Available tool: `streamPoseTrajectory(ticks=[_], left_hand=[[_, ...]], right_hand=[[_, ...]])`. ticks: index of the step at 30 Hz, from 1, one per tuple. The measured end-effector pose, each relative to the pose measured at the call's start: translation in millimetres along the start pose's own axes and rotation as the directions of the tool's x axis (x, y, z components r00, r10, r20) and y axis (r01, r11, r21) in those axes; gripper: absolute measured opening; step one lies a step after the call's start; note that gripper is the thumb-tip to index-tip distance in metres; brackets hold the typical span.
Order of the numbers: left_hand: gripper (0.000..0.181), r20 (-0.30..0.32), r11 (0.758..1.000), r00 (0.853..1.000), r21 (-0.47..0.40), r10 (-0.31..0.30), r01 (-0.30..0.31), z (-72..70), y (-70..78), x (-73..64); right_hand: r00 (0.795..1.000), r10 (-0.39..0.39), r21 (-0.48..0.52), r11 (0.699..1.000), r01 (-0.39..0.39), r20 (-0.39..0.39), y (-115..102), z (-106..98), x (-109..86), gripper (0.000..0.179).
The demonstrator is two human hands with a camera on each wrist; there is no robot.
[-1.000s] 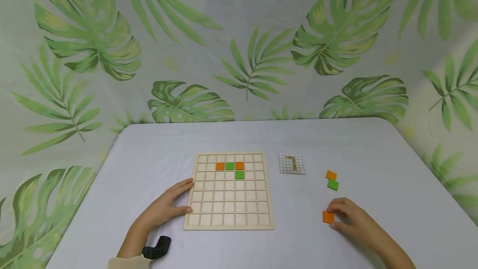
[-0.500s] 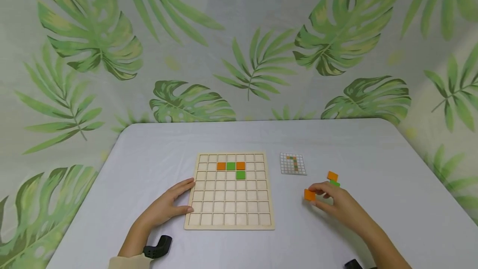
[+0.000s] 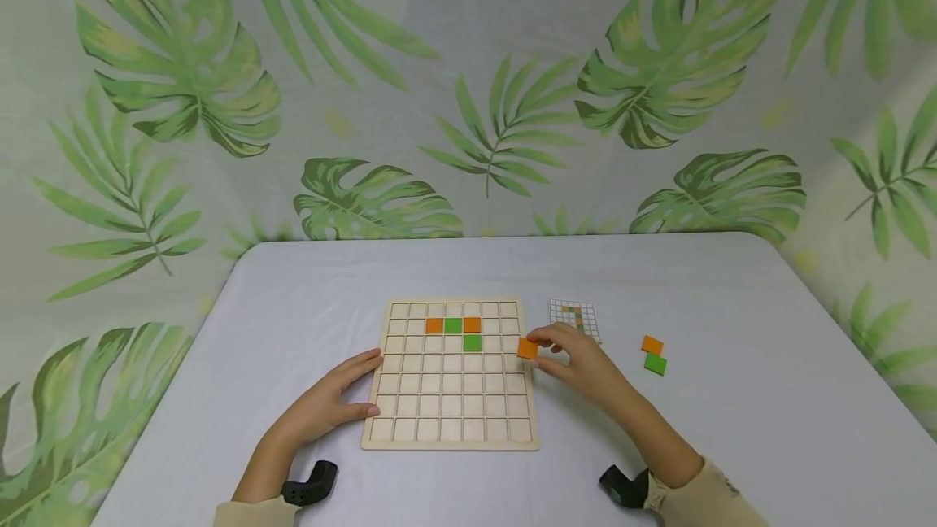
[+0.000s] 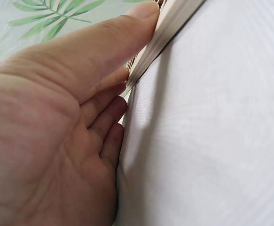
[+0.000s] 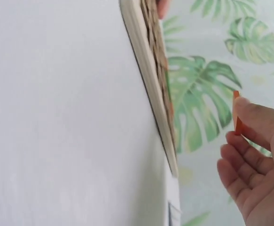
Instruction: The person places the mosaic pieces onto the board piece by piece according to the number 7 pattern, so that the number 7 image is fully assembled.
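Note:
A square wooden grid board point(image 3: 451, 409) lies on the table; one row holds an orange, a green and an orange tile, and a green tile point(image 3: 472, 343) sits below the right one. My left hand point(image 3: 322, 405) rests against the board's left edge, thumb and fingertips touching it, as the left wrist view also shows. Between thumb and fingers my right hand point(image 3: 578, 360) pinches an orange tile point(image 3: 527, 349), held up at the board's right edge. In the right wrist view that orange tile point(image 5: 237, 113) is seen edge-on, apart from the board point(image 5: 151, 84).
A small pattern card point(image 3: 564, 314) lies right of the board, partly covered by my right hand. Farther right are a loose orange tile point(image 3: 652, 345) and a loose green tile point(image 3: 655, 363), touching. A leaf-printed cloth point(image 3: 498, 137) hangs behind the table.
My right hand has picked the orange tile off the table and carried it left and away from me to the board's right edge. My left hand has stayed in place.

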State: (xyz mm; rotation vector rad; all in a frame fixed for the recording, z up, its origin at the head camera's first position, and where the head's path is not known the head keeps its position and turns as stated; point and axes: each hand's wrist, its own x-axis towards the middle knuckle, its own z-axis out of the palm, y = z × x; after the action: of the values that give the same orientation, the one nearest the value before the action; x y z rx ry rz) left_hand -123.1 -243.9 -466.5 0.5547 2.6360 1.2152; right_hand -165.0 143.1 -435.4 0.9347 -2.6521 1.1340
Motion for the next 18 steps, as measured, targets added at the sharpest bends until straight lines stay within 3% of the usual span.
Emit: streamPoseTrajectory(ticks=[5, 18], left_hand=[[0.076, 0.001, 1.0, 1.0, 0.009, 0.001, -0.001, 0.1, 0.1, 0.4], [0.076, 0.002, 1.0, 1.0, 0.002, -0.003, 0.003, -0.2, 0.0, 0.5]], right_hand=[[0.999, -0.025, 0.036, 0.999, 0.024, 0.034, -4, 23, 13.5, 0.03], [0.992, 0.051, 0.021, 0.998, -0.053, 0.114, -11, 64, 33.5, 0.026]])
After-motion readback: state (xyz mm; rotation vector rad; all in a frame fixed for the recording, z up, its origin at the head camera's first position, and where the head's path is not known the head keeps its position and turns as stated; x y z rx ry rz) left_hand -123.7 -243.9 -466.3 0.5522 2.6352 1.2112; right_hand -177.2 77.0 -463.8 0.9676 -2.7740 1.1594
